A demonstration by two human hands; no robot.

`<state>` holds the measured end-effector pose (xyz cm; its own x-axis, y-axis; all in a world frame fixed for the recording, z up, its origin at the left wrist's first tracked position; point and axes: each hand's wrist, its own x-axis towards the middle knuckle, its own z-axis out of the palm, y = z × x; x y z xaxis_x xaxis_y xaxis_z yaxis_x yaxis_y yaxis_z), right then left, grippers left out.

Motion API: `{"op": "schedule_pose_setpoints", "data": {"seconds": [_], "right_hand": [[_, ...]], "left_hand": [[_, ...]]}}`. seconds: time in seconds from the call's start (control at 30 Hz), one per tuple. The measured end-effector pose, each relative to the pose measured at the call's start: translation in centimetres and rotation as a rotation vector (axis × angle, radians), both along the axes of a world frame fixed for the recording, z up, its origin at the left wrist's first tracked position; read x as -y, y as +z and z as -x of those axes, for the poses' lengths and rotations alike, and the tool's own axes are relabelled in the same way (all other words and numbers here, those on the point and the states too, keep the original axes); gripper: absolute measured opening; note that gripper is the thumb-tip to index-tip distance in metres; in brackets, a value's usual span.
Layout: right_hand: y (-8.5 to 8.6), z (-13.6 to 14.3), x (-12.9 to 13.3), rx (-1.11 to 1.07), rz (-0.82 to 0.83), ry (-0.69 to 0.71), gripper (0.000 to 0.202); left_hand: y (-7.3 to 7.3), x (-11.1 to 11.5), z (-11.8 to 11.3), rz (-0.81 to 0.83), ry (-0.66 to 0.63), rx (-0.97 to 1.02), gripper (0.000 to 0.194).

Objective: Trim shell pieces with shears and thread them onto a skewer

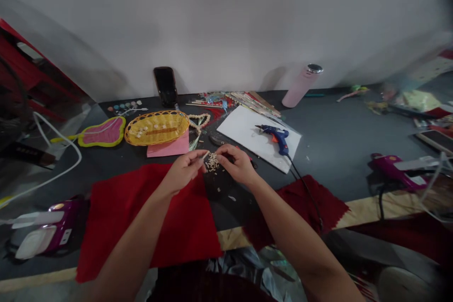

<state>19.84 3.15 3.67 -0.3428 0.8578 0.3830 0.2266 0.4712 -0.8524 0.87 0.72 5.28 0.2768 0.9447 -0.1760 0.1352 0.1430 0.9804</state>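
My left hand (186,168) is closed in a pinch, with a small pale stick-like piece (205,155) at its fingertips. Close to its right, my right hand (235,163) has thumb and fingers bent together; whatever they hold, if anything, is too small to make out. Between and just beneath both hands lies a loose pile of small pale bead-like pieces (213,164) on the dark tabletop. Behind the right hand, a dark curved tool (215,140) is partly hidden. A yellow woven basket (180,125) holding a few pale pieces stands beyond my left hand.
A blue glue gun (278,136) rests on a white board (240,125), its cord trailing forward. Red cloths (187,226) cover the front edge. Farther back are a phone (165,86), thin sticks (256,103) and a pink tumbler (299,87). Purple devices (396,170) sit at both sides.
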Motion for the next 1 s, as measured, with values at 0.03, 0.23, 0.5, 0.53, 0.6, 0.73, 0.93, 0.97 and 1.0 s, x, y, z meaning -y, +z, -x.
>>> {"op": "schedule_pose_setpoints", "data": {"seconds": [0.03,0.23,0.5,0.53,0.6,0.73,0.93,0.97,1.0], "right_hand": [[-0.1,0.1,0.1,-0.015,0.025,0.011,0.013],[-0.5,0.3,0.3,-0.009,0.085,0.013,0.014],[-0.5,0.6,0.5,-0.026,0.111,0.035,0.016],[-0.5,0.6,0.5,-0.027,0.111,0.036,0.016],[-0.5,0.6,0.5,-0.032,0.113,0.040,0.016],[-0.3,0.6,0.6,-0.104,0.160,0.091,0.017],[0.1,1.2,1.1,-0.292,0.440,0.260,0.027],[0.1,1.3,1.2,-0.314,0.472,0.286,0.028],[0.1,1.4,1.3,-0.332,0.500,0.311,0.029]], "left_hand": [[-0.1,0.2,-0.2,0.010,-0.016,0.026,0.039],[0.1,0.9,-0.9,0.044,-0.012,0.064,0.034],[0.1,0.9,-0.9,0.010,-0.010,0.067,0.032],[0.1,0.9,-0.9,0.004,-0.015,0.066,0.032],[0.1,0.9,-0.8,0.001,-0.033,0.058,0.032],[0.5,0.9,-0.8,-0.085,0.012,0.034,0.027],[0.8,1.2,-0.9,-0.313,0.141,-0.088,0.020],[0.9,1.3,-1.0,-0.343,0.132,-0.112,0.018],[0.9,1.3,-1.0,-0.367,0.126,-0.134,0.017]]}}
